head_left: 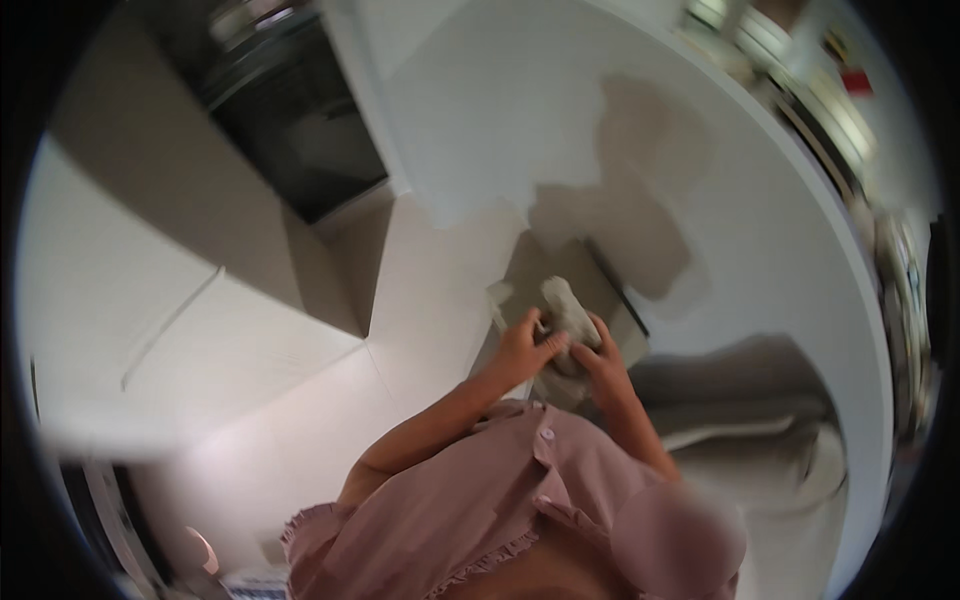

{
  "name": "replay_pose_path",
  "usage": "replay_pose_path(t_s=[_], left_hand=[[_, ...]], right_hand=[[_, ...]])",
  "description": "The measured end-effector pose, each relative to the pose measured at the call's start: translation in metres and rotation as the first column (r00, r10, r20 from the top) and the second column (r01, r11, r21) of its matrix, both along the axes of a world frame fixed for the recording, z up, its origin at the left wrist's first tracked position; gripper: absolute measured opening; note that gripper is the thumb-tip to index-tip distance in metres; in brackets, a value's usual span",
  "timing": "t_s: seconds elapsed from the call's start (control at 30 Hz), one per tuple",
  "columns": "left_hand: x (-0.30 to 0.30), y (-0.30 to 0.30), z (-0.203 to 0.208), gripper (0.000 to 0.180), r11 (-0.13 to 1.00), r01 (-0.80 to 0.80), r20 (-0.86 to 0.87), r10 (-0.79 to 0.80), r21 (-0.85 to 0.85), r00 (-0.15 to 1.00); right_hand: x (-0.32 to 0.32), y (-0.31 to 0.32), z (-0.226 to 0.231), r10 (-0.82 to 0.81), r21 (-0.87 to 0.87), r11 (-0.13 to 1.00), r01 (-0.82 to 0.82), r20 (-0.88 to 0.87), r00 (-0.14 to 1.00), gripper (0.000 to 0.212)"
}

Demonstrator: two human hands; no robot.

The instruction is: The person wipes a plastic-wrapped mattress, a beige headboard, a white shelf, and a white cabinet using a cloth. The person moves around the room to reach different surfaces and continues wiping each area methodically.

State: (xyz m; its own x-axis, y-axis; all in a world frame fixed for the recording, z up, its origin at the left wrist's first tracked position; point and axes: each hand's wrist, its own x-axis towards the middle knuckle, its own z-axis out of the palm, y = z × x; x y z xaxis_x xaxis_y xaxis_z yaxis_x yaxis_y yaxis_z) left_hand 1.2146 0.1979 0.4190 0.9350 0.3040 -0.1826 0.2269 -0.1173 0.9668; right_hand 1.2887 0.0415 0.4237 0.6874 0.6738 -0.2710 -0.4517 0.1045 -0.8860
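A bunched beige-grey cloth (pixel 566 308) is held in front of my body, with one rolled end pointing away from me. My left hand (pixel 524 352) closes on its left side, the thumb lying across toward the middle. From the other side my right hand (pixel 603 362) grips the same cloth, fingers bent over it. Looser folds hang under and to the left of my hands. Directly beneath is a grey-beige box-like piece (pixel 625 315) with a dark edge; the cloth and my hands hide part of it, so I cannot tell its kind.
A pale wall (pixel 480 110) with my shadow rises ahead. At left stand a white cabinet (pixel 170 290) and a dark-fronted oven (pixel 300 120). Beige upholstery (pixel 760 450) lies at the right. Blurred items line the far right edge. Light tiles (pixel 425 270) cover the floor.
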Motion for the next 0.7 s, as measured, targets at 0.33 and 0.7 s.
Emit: replay_pose_path(t_s=[0.33,0.7], left_hand=[[-0.012,0.137,-0.024,0.031,0.966,0.041,0.060,-0.026,-0.254,0.998],[0.046,0.183,-0.025,0.018,0.987,0.144,0.150,-0.132,-0.070,0.980]], right_hand=[[-0.018,0.130,-0.026,-0.135,-0.179,0.957,0.227,0.417,0.899,0.031],[0.046,0.154,-0.013,0.025,-0.364,0.856,0.367,0.738,0.675,0.024]])
